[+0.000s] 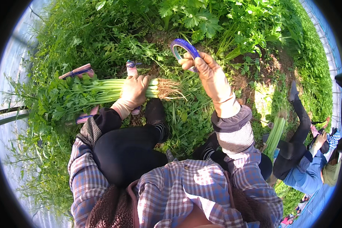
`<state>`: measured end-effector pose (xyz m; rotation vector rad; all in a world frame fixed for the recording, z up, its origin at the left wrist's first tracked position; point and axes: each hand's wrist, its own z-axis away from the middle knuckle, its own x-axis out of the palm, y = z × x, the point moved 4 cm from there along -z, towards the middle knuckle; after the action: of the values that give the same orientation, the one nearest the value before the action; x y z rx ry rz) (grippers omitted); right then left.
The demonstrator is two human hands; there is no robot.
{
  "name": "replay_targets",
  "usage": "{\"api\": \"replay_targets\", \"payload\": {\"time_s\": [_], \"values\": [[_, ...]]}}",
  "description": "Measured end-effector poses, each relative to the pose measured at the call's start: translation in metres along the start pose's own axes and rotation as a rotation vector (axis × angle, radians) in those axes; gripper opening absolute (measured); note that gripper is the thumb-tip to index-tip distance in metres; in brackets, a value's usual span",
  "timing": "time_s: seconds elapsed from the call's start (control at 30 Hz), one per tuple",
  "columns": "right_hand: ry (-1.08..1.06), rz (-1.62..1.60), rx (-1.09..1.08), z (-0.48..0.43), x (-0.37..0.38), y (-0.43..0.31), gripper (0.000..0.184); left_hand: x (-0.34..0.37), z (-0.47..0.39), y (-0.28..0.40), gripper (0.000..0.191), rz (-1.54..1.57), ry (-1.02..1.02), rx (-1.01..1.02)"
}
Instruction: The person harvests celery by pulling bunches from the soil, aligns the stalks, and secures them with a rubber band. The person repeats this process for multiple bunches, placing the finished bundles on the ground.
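Note:
My left hand (135, 88) is closed over a bunch of celery (108, 89), just behind its root end. The bunch lies sideways, with its leafy tops to the left and its brown roots (169, 89) to the right. Under it is a low stand (132, 71) with pinkish padded bars bound in blue tape; the bunch hides its middle. Raised to the right of the roots, my right hand (211, 74) grips a roll of purple-blue tape (185, 44) between thumb and fingers. The roll is apart from the bunch. Thin pale gloves seem to cover both hands.
Tall celery plants (199, 20) grow ahead, above cut greens on the soil. My dark shoe (156, 114) is close below the bunch. At right, a co-worker (302, 168) sits near another celery bunch (275, 136). Plastic sheeting (10, 77) borders the left side.

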<state>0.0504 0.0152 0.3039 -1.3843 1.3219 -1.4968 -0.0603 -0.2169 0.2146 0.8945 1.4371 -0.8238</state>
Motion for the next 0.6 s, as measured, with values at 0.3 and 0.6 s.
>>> {"api": "replay_targets", "payload": {"time_s": [0.3, 0.6], "values": [[0.141, -0.308, 0.395, -0.054, -0.015, 0.128, 0.072, 0.003, 0.001, -0.001, 0.097, 0.001, -0.013, -0.006], [-0.059, -0.396, 0.496, -0.089, -0.002, 0.187, 0.077, -0.005, -0.002, -0.002, 0.107, 0.128, -0.013, -0.034]]}}
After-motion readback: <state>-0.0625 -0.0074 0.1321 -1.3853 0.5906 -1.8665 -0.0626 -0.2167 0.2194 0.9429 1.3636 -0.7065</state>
